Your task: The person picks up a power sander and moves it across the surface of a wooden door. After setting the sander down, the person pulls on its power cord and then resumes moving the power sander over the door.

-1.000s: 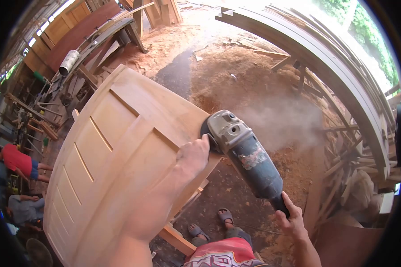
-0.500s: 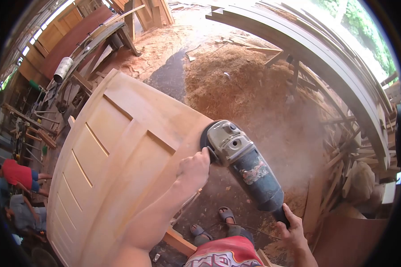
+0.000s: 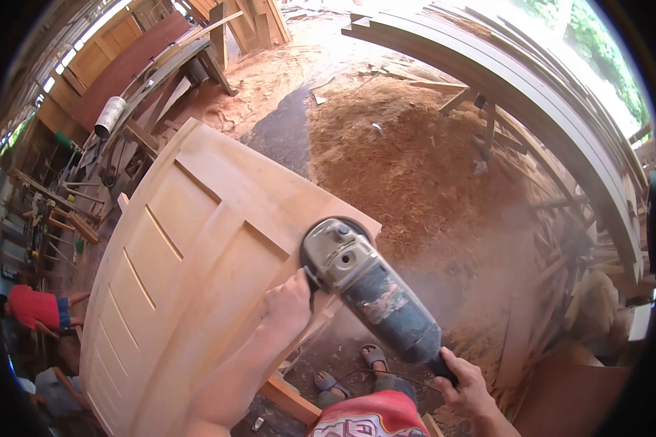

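An angle grinder (image 3: 375,288) with a blue body and a grey metal head lies across the near edge of a wooden door panel (image 3: 189,240). Its round disc rests on the panel's bare edge strip, close to the corner. My left hand (image 3: 288,300) is closed round the side handle by the grinder's head. At the tail end, my right hand (image 3: 466,380) grips the narrow black rear handle. Grooves and recessed sections mark the panel's face. Pale dust hangs in the air to the right of the tool.
Sawdust and shavings (image 3: 393,153) are heaped on the floor beyond the panel. Long stacked boards (image 3: 532,95) run along the right. A cluttered workbench (image 3: 160,69) stands at upper left. Two other people, one in a red shirt (image 3: 33,306), are at far left. A cord trails near my feet.
The grinder and both hands have moved left and slightly down along the panel's edge, uncovering its corner. The people at far left have shifted a little.
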